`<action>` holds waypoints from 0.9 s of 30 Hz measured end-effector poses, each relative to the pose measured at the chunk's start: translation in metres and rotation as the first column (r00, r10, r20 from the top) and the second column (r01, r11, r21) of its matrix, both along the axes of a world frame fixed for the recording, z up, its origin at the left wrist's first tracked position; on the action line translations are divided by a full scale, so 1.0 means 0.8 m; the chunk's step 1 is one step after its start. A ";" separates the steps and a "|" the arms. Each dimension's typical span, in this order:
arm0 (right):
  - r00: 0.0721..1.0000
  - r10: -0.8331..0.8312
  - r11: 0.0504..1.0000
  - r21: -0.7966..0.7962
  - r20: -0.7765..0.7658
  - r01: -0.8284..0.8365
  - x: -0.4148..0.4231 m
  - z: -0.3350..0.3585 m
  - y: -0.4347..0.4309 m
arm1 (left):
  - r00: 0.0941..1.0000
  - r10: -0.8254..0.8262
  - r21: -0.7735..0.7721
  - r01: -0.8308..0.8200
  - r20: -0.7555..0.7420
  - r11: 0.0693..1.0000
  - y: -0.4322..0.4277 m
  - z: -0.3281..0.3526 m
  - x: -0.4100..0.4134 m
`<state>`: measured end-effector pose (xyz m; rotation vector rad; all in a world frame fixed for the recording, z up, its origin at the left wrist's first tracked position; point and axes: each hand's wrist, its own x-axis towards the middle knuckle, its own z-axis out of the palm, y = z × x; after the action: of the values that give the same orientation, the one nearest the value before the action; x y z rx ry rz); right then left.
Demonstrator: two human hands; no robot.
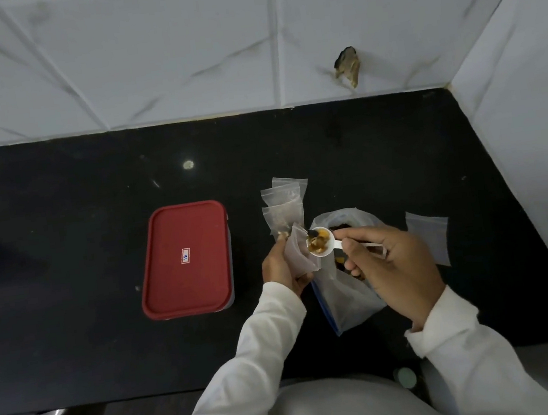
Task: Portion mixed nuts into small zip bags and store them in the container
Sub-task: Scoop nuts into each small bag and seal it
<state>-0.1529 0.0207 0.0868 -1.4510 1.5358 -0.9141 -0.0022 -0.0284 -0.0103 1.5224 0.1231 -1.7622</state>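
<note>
From the head camera, a black countertop [57, 199] fills the middle of the frame, with pale marbled wall tiles [143, 51] across the top and down the right edge.

Just right of centre, the left hand [281, 266] is closed around a small zip bag [300, 252], held roughly upright with its mouth toward the upper right. The right hand [394, 268] pinches the handle of a white scoop [321, 241]; the handle runs from lower right to upper left, and the bowl, loaded with mixed nuts [316, 241], sits right at the bag's mouth. Whether it touches the bag is unclear.

Beneath the right hand lies a large clear bag [342, 299] with a blue strip along its left edge, its long axis running from lower centre toward the upper right, dark nuts showing inside.

Above the left hand, three small bags [284, 202] overlap in a loose fan. A separate bag [429, 236] lies flat to the right of the right hand.

Left of centre stands the container [186, 259], its red lid on, long axis running up and down the frame.
</note>
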 end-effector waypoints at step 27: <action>0.768 -0.080 0.790 -0.511 -0.635 -0.339 0.006 -0.027 0.011 | 0.990 -0.020 -0.076 0.009 -0.142 0.997 0.008 -0.008 -0.011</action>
<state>-0.1480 0.0292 0.0651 -2.5190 1.6254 -0.9167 -0.0108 -0.0219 -0.0170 1.3471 0.1156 -1.8661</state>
